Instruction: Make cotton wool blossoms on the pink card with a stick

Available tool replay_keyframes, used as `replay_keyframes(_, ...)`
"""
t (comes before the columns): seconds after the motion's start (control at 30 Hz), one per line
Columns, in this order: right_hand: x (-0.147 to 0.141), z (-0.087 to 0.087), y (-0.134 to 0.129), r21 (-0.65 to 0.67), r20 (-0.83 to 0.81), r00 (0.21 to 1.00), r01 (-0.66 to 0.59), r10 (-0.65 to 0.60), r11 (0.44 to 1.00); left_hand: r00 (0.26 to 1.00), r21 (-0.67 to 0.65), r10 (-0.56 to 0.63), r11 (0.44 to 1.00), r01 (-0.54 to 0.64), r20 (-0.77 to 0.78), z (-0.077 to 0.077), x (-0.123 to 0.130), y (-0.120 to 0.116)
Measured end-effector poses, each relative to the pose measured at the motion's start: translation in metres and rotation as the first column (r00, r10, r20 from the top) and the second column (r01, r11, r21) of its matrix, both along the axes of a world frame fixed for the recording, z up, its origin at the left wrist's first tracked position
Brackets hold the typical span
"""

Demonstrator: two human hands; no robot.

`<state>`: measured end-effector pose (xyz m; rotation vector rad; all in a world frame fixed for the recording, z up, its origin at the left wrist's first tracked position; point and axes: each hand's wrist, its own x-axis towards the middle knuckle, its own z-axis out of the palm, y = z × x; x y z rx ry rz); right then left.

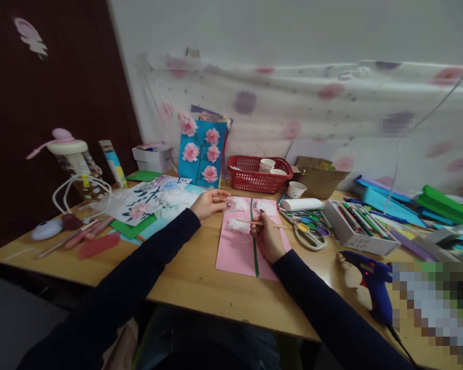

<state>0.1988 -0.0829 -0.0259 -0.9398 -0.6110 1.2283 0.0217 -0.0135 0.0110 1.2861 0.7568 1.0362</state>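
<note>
A sheet of pink card [235, 252] lies on the table with a green strip [254, 246] running down its middle. White cotton tufts [237, 225] sit on its upper part, on both sides of the strip. My right hand [268, 236] is closed round a thin wooden stick [280, 225], whose tip reaches the cotton on the left half. At the card's upper left edge is my left hand [211, 204], its fingers stretched out and the fingertips by the cotton there; I see nothing held in it.
Behind stand a blue card with pink flowers [200, 154] and a red basket [260, 180] with paper cups. To the right are scissors [310, 236], paint pots [312, 226], a box of markers [358, 231] and a blue glue gun [374, 282]. Painted sheets [139, 203] and cotton lie left.
</note>
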Motion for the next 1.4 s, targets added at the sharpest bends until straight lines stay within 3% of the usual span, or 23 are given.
replay_keyframes(0.13,-0.001,-0.005,0.001,0.020,0.029,0.999,-0.043,0.042,0.999,1.000,0.028,0.013,1.000,-0.013,0.002,-0.010,0.012,-0.013)
replay_keyframes(0.33,0.000,-0.005,0.001,0.032,0.064,0.997,-0.050,0.048,0.998,0.999,-0.013,0.021,1.000,-0.021,-0.037,-0.019,0.011,-0.009)
replay_keyframes(0.77,-0.002,-0.004,-0.001,0.029,0.074,0.996,-0.055,0.053,0.998,0.971,0.060,-0.060,0.995,0.076,-0.230,-0.024,0.009,-0.012)
replay_keyframes(1.03,-0.002,0.002,-0.001,-0.001,0.027,0.999,-0.020,0.020,1.000,0.975,-0.042,-0.165,0.986,0.160,-0.149,-0.025,0.007,-0.010)
replay_keyframes(1.4,-0.003,0.003,-0.001,0.002,0.023,1.000,-0.002,0.002,1.000,0.947,-0.048,-0.290,0.957,0.286,-0.138,-0.033,0.008,-0.009)
